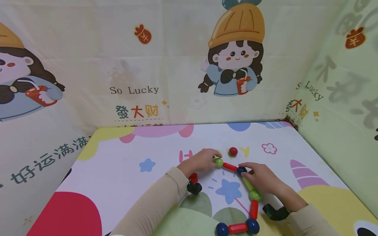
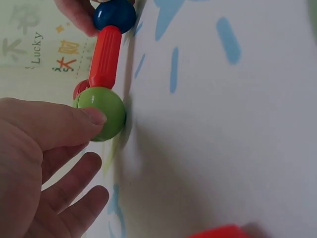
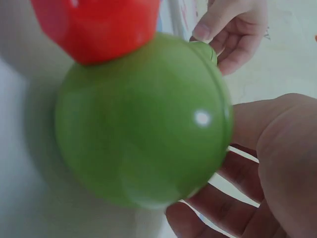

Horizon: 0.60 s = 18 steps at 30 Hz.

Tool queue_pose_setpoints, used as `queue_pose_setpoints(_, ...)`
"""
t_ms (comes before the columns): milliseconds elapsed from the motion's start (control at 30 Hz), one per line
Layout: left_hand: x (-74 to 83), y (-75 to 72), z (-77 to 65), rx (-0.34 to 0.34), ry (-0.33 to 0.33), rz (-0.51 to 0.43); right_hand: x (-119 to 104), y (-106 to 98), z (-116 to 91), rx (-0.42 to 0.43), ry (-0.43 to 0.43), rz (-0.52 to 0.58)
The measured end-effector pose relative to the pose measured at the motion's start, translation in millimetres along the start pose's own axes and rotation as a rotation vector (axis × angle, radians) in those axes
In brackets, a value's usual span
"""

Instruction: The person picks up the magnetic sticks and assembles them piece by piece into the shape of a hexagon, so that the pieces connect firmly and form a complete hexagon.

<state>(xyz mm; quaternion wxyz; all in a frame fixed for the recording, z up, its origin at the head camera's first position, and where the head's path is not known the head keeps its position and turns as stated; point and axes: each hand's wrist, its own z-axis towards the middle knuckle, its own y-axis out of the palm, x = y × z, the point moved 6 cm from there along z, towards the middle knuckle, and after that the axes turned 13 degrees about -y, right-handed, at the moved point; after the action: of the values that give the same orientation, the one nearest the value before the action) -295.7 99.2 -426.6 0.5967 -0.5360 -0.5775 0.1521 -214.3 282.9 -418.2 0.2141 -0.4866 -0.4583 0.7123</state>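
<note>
My left hand [image 1: 203, 160] pinches a green ball [image 2: 101, 114] between thumb and fingers at the far end of a jointed chain of balls and rods. A red rod [image 2: 105, 57] joins that ball to a dark blue ball [image 1: 241, 170], which my right hand [image 1: 262, 177] holds with thumb and fingertips. From the blue ball a yellow-green rod [image 1: 248, 183] runs down to a second green ball [image 3: 143, 124], large in the right wrist view. Beyond it, another red rod [image 1: 254, 209] leads to a blue ball [image 1: 252, 226] at the chain's near corner.
The chain ends in a red rod [image 1: 237, 228] and a blue ball [image 1: 222, 229] at the near edge of view. A loose red ball [image 1: 233, 151] lies behind the hands. A red piece [image 1: 193, 178] shows partly beside the left wrist. A printed mat [image 1: 165, 183] covers the table.
</note>
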Motion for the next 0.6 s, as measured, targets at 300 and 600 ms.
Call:
queue_pose_setpoints(300,-16.5,-6.7,-7.6,0.000,-0.026,-0.007,3,0,-1,0.003,0.030,-0.004)
queue_pose_setpoints(600,-41.6,-20.4,-24.0,-0.013,-0.026,-0.010,6,1,-7,-0.001,0.053,0.012)
